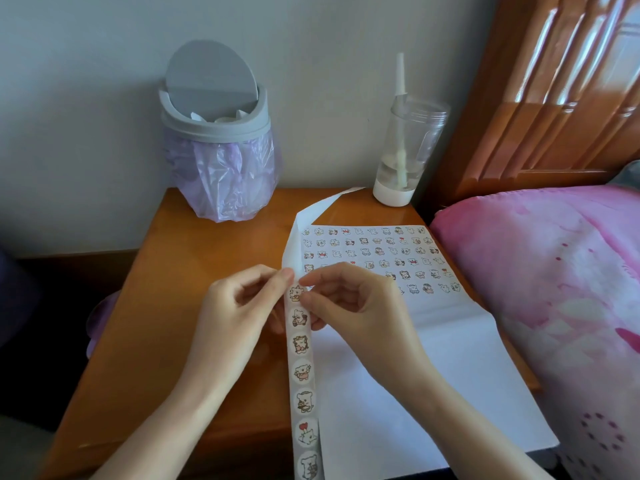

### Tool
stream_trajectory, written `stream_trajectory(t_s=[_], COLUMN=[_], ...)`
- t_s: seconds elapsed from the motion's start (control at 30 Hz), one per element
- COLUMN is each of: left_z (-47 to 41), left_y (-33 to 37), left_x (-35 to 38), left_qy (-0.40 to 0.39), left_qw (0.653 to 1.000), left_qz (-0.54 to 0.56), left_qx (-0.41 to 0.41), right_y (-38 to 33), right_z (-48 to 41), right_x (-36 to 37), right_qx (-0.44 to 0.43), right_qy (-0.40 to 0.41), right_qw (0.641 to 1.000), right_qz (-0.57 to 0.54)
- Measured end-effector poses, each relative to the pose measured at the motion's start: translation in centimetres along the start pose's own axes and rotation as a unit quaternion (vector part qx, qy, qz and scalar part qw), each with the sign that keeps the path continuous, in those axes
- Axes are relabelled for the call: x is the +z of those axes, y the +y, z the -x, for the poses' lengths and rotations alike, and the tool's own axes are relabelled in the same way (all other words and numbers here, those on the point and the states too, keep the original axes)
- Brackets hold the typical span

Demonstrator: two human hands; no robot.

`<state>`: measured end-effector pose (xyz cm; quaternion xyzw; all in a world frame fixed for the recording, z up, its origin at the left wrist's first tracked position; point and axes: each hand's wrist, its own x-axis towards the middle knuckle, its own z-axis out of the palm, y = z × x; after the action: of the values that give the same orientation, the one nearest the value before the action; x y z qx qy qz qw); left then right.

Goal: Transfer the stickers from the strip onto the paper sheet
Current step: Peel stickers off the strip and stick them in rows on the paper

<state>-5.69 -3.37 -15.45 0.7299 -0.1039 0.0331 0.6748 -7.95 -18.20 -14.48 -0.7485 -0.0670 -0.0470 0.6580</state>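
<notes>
Strip [303, 372] of stickers is held over the near half of the worktop [166, 306], along the left edge of the paper sheet [433, 358]. Its long axis runs from the near edge toward the far edge, printed face up, with the figures' heads toward the far edge. Beyond the grip, a bare white length of backing is seen trailing toward the far right corner.

Both hands are held close together at the strip's upper end. The left hand [239, 306] pinches the left edge between thumb and forefinger. The right hand [353, 303] is closed on the right edge at the topmost sticker [296, 293]. Whether that sticker has lifted cannot be told.

The sheet lies along the right side of the worktop. Its far part is filled with rows of placed stickers [374, 251]; its near part is bare.

Step in hand is judged to be the peeling of the topmost sticker. The next move would call for its edge to be raised cleanly, then carried to the incomplete last row and pressed flat in line.

A lidded bin [218, 140] stands at the far left corner and a clear bottle [405, 147] at the far right. A bed [554, 289] adjoins the right edge.
</notes>
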Motion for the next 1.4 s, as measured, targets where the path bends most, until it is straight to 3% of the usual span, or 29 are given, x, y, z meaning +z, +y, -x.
stream_trajectory(t_s=[0.27,0.43,0.57,0.73,0.9,1.07,1.4], left_z=[0.2,0.3,0.3,0.1,-0.1,-0.1,0.0], left_y=[0.2,0.2,0.0,-0.2,-0.4,-0.7,-0.8], left_x=[0.0,0.0,-0.1,-0.5,-0.9,-0.9,-0.7], left_qy=[0.006,0.006,0.011,0.026,0.040,0.023,0.017], left_qw=[0.999,0.998,0.997,0.996,0.993,0.991,0.990], left_qz=[-0.029,-0.059,-0.075,-0.073,-0.101,-0.123,-0.134], left_qx=[0.014,0.020,0.005,-0.033,-0.044,-0.054,-0.049], right_y=[0.0,0.1,0.0,-0.7,-1.9,-1.4,0.6], right_z=[0.1,0.1,0.3,0.6,-0.5,-1.3,-1.7], right_x=[0.2,0.3,0.5,0.5,-2.1,-3.7,-2.0], right_qx=[0.014,0.024,-0.021,-0.045,0.036,0.142,0.155], right_qy=[0.019,0.040,0.055,0.000,0.017,0.008,-0.016], right_qw=[1.000,0.995,0.979,0.976,0.994,0.982,0.971], right_qz=[0.016,0.092,0.196,0.212,0.106,0.127,0.183])
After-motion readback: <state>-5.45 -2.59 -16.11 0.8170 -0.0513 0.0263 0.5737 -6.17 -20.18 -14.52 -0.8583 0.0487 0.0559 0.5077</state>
